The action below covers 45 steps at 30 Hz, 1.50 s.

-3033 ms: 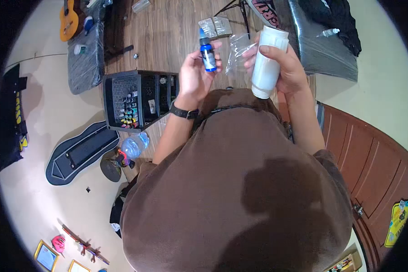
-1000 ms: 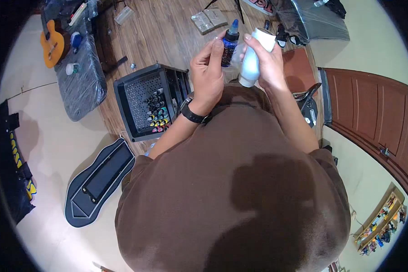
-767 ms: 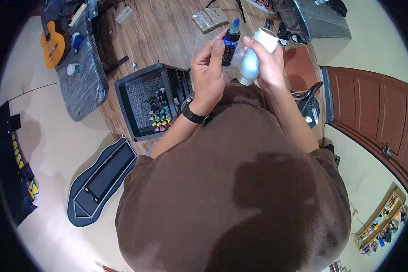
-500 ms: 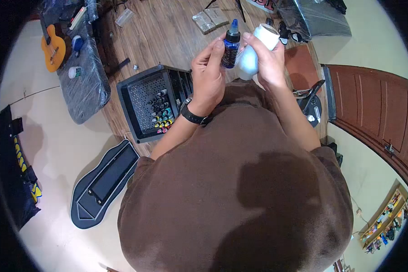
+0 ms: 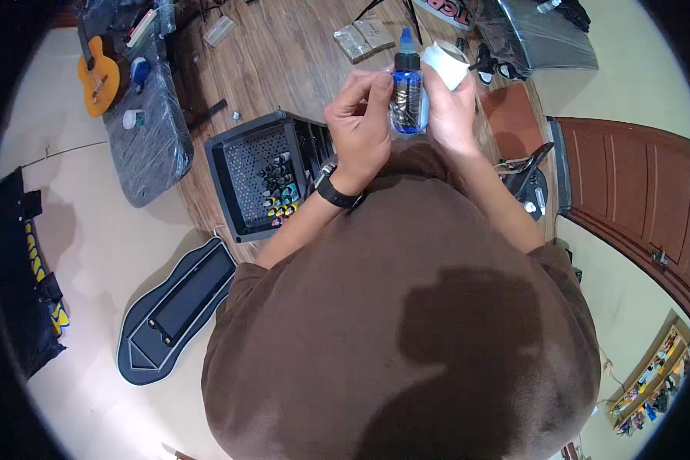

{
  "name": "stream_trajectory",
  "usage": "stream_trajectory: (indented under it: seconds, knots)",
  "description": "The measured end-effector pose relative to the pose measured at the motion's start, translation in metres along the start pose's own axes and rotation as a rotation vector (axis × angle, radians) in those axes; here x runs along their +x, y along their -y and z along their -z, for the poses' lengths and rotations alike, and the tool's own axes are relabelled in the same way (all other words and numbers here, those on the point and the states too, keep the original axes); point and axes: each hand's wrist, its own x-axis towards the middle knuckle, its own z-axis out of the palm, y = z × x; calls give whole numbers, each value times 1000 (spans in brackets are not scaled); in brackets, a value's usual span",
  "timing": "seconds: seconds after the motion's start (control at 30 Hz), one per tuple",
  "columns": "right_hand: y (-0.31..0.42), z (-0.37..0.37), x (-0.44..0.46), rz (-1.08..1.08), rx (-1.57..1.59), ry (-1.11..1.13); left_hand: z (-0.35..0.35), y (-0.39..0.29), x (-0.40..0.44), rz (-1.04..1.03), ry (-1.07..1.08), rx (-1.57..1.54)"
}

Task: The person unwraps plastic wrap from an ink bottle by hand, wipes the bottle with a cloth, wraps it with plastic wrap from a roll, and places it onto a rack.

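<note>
A small blue bottle (image 5: 407, 98) with a black collar and a pointed blue cap stands upright between my hands, pinched at its left side by my left hand (image 5: 363, 115). My right hand (image 5: 452, 111) is wrapped round a white roll (image 5: 445, 66) of plastic film, its hollow end facing up. The bottle is in front of the roll's lower part and hides it. Any film between the bottle and the roll is hard to make out.
A black crate (image 5: 226, 188) with several small bottles stands on the wood floor at the left. Beyond my hands lie two wrapped packets (image 5: 364, 38). A film-covered padded rest (image 5: 149, 138), a guitar (image 5: 100, 77) and an open black case (image 5: 178, 310) are further left.
The blue bottle has moved right, in front of the roll, and its label now faces me more. Earlier, the bottle and roll were further apart. The view has shifted slightly.
</note>
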Motion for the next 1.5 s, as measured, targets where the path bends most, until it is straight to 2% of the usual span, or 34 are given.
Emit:
stream_trajectory:
  seconds: [0.03,0.13,0.3,0.57,0.67,0.8,0.93,1.1,1.23,1.37,1.5]
  knots:
    - [0,-2,-1,2,2,0,0,0,0,-2,1,1]
    - [3,-5,-5,-2,46,0,-4,1,1,-175,-55,47]
    - [5,-4,-8,2,57,0,-3,4,-1,-248,-63,118]
    - [0,18,-1,-158,169,160,0,-10,5,-219,99,231]
    - [-3,20,-3,-253,311,230,2,-4,11,-334,148,252]
    - [-6,19,-5,-394,380,241,-1,-13,12,-251,103,192]
    - [-16,17,-5,-503,493,157,-1,-10,14,-313,84,213]
    - [-23,14,-3,-527,524,151,5,-14,16,-362,180,353]
    - [-22,12,1,-519,536,184,6,-20,15,-336,223,402]
    - [-18,11,4,-527,527,178,5,-27,11,-254,174,370]
    - [-10,7,6,-574,510,166,9,-34,7,-255,240,476]
